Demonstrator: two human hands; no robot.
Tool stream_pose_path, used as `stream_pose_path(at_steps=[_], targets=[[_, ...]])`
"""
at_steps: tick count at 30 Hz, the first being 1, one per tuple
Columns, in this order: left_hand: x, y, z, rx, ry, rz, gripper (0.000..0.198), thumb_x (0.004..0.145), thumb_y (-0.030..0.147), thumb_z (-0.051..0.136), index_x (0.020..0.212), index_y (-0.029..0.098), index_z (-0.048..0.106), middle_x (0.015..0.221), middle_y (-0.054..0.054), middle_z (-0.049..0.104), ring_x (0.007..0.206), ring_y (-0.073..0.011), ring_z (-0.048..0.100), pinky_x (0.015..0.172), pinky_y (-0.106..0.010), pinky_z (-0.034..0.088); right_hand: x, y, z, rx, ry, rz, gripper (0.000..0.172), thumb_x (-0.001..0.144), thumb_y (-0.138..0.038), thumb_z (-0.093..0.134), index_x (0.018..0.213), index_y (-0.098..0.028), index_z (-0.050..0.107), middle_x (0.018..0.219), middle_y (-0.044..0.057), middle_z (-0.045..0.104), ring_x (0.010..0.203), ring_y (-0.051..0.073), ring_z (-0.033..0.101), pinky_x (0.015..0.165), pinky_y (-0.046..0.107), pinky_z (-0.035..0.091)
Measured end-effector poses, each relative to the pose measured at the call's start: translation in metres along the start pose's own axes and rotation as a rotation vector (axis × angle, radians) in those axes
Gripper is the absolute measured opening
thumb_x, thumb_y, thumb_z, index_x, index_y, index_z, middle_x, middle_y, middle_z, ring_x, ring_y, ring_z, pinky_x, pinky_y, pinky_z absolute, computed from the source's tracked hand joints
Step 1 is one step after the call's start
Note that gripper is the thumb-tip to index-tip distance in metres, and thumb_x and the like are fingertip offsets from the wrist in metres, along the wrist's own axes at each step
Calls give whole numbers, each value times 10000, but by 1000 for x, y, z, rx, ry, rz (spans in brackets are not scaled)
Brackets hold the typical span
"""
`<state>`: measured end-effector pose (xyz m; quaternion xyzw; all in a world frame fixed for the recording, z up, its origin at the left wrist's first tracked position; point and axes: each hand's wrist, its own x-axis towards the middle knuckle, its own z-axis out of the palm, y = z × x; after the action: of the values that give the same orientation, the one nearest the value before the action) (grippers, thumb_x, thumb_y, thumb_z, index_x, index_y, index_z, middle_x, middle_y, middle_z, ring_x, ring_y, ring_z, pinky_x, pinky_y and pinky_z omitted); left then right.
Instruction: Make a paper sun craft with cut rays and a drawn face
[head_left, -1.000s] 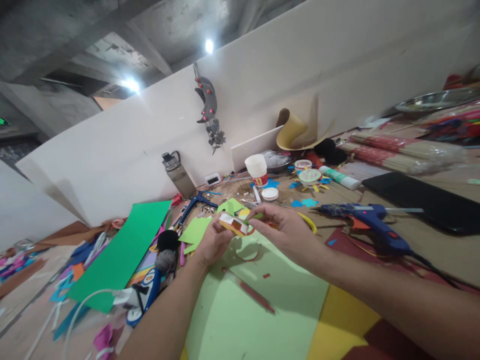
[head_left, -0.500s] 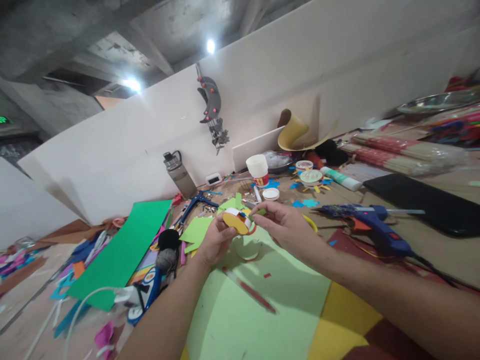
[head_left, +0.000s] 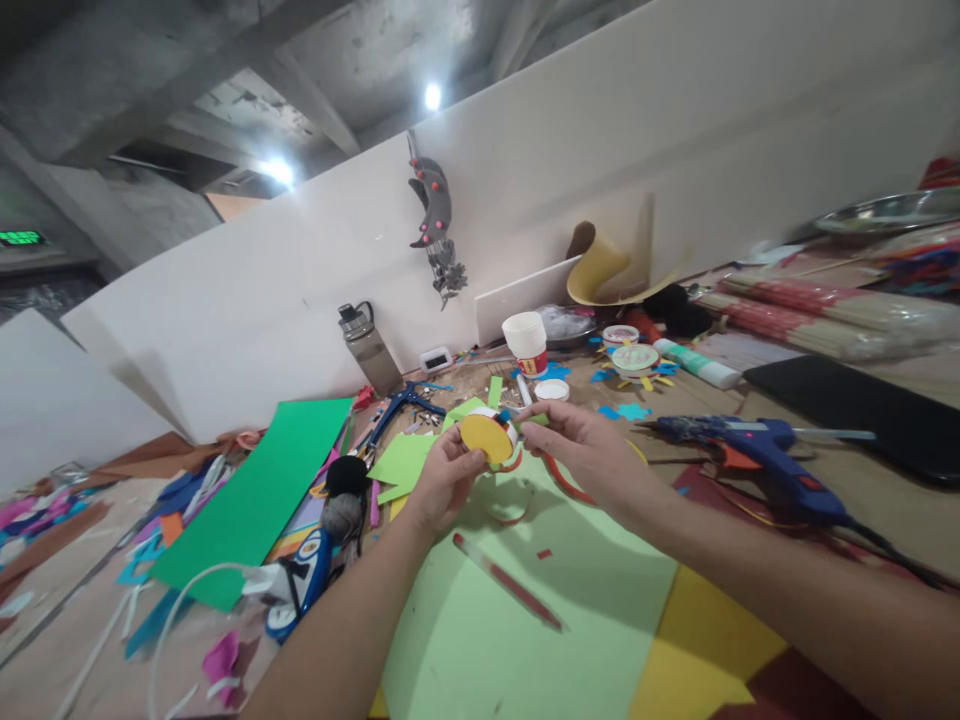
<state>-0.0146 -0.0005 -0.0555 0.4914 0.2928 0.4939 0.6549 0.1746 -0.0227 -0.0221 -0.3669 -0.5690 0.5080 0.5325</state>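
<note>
My left hand (head_left: 439, 480) pinches a small round paper craft piece (head_left: 487, 438), its yellow disc face turned toward me, with white and red rim. My right hand (head_left: 589, 450) grips the same piece from the right with closed fingertips; a green strip and a curling red paper strip (head_left: 564, 480) hang from it. Both hands hover above a light green sheet (head_left: 525, 610) on the table. A red pencil (head_left: 508, 582) lies on that sheet just below my hands.
A blue glue gun (head_left: 757, 455) lies right of my hands. A dark green sheet (head_left: 255, 500) lies to the left beside scissors and paper scraps. Behind stand a water bottle (head_left: 364, 345), a stack of paper cups (head_left: 526, 340), a dark tablet (head_left: 862, 410) and wrapped stick bundles.
The craft piece has been turned so its yellow disc faces me. Both hands rose slightly and a red strip now curls down under my right hand.
</note>
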Motion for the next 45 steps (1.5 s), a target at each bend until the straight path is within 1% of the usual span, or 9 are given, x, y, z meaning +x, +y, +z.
stream_pose_path(at_steps=[6,8,12,15,19,26,37,41,45], targets=[[-1,-1,2,-6,5,8,488,648,265,775,1084,145,591,975,-93,671,847,-196,638,755,-305,469,0,0,1,65,-4,84,331,717,-389,657,979,-195,601,700,-16,626,658,132,571,615,258,437],[-1,-1,2,1,12,10,489,655,263,771,1093,146,588,1003,-99,670,861,-195,637,772,-306,468,0,0,0,78,-4,105,335,712,-375,665,990,-196,606,711,-14,640,666,133,579,626,260,444],[-2,0,3,15,23,4,484,670,255,760,1107,145,583,1021,-99,666,839,-176,630,733,-279,466,1,4,-1,104,-17,120,351,722,-374,674,1024,-201,629,773,-3,675,712,135,594,679,268,461],[-2,1,4,22,34,10,460,675,242,756,1093,144,591,1025,-94,667,843,-170,629,737,-271,465,2,7,-1,115,-25,130,308,715,-379,685,962,-195,673,829,15,695,755,147,604,709,280,467],[-2,3,6,21,53,19,429,668,242,765,1055,156,600,1004,-81,677,851,-168,636,758,-276,464,3,8,0,126,-18,168,260,707,-381,677,884,-192,703,849,25,706,775,159,606,727,291,465],[-1,4,8,7,94,-1,388,640,251,785,965,156,596,968,-66,675,816,-155,636,765,-290,476,3,6,0,105,-20,156,243,703,-375,664,873,-209,716,835,13,703,782,160,597,737,295,449],[-1,1,6,15,91,2,389,646,237,780,980,153,597,974,-68,672,804,-148,631,741,-280,482,6,14,-2,74,5,152,222,703,-360,662,858,-211,715,783,6,679,694,134,545,677,283,425],[-1,1,6,16,81,7,388,646,240,781,978,156,599,948,-62,676,792,-141,630,750,-274,478,6,14,-2,107,-10,136,234,708,-349,663,901,-221,697,850,6,688,751,143,572,691,281,439],[-1,1,6,27,98,-3,400,632,251,791,974,160,604,954,-57,677,784,-140,631,748,-269,475,6,16,-1,111,-24,144,255,713,-356,674,926,-215,676,891,13,690,775,145,584,700,281,444]])
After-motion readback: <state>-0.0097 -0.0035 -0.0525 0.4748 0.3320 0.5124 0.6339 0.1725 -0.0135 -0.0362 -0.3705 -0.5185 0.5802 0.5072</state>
